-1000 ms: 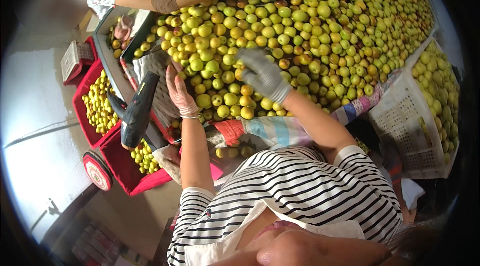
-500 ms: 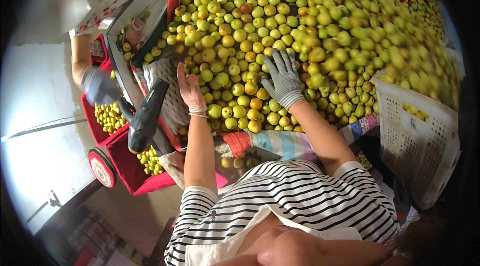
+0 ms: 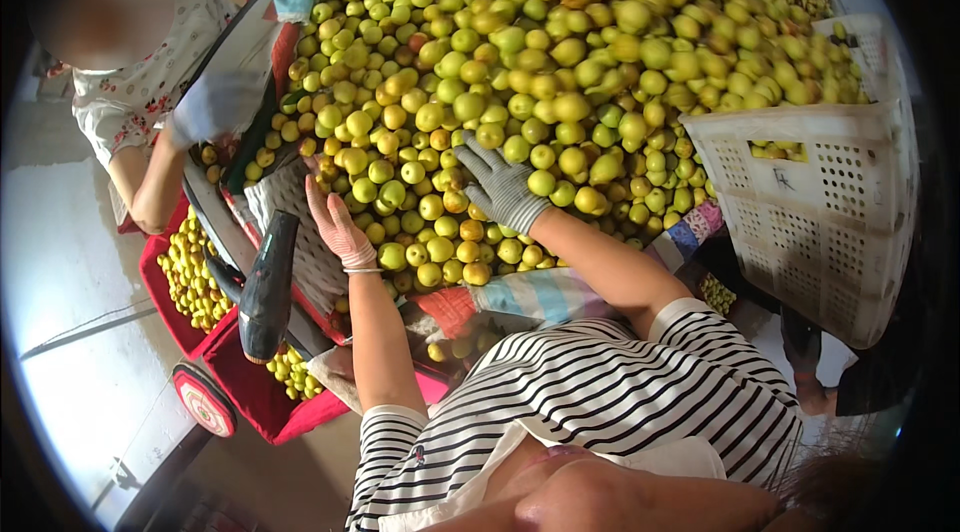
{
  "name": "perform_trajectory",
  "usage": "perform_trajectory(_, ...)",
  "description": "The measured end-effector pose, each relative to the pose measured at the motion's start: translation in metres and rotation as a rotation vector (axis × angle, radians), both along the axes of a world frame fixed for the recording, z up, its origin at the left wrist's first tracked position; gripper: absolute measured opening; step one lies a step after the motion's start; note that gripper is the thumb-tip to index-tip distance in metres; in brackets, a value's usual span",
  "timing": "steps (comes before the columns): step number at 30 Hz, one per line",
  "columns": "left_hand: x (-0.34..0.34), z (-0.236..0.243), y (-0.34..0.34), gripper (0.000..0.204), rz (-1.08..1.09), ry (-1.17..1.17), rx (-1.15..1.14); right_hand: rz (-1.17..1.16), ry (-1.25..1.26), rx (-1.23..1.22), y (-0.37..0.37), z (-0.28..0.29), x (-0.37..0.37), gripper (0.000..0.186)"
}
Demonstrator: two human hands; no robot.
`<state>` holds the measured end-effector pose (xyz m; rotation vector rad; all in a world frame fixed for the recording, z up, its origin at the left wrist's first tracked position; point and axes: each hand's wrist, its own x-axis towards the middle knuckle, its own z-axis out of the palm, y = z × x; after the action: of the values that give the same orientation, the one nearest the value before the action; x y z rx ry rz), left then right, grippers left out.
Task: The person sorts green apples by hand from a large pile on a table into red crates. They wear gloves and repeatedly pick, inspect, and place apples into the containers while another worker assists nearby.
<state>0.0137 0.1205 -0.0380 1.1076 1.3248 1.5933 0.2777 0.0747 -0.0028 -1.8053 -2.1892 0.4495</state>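
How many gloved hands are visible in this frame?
3: the camera wearer's left hand at the left edge of the fruit, their right hand over the fruit, and a co-worker's blurred hand at upper left. Others may be hidden.

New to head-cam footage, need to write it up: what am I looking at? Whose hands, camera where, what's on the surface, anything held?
No machine here. A wide fisheye camera on the person's head looks down, so straight edges bend near the rim. Picture left is the person's left.

The left hand and right hand are both gloved, with fingers spread at the heap of round green-yellow fruit. Neither visibly grips a piece.

To the right, a white perforated crate is tilted beside the heap. To the left are a dark hair-dryer-shaped tool and a red bin. The blurred gloved hand at upper left is a co-worker's.
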Motion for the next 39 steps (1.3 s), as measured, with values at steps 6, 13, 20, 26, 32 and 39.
perform_trajectory(6,-0.003,-0.003,0.000,0.058,-0.028,0.074,0.002,0.042,0.148,0.124,-0.003,-0.008,-0.005,0.056)
perform_trajectory(13,-0.008,-0.004,0.000,0.059,0.060,0.116,-0.038,0.079,0.292,-0.050,-0.007,0.003,-0.005,0.044)
perform_trajectory(20,-0.008,-0.005,0.001,0.057,0.040,0.074,-0.087,0.082,0.303,-0.055,-0.006,0.000,-0.007,0.046)
perform_trajectory(26,-0.008,-0.004,0.000,0.056,0.076,0.093,-0.072,0.095,0.228,-0.024,-0.007,-0.001,-0.007,0.046)
perform_trajectory(32,-0.003,-0.002,0.000,0.059,0.153,0.146,-0.080,0.096,0.190,0.035,-0.008,-0.006,-0.007,0.045)
perform_trajectory(39,-0.014,-0.019,0.001,0.055,0.083,0.010,-0.034,0.097,0.186,0.008,-0.008,0.001,-0.011,0.044)
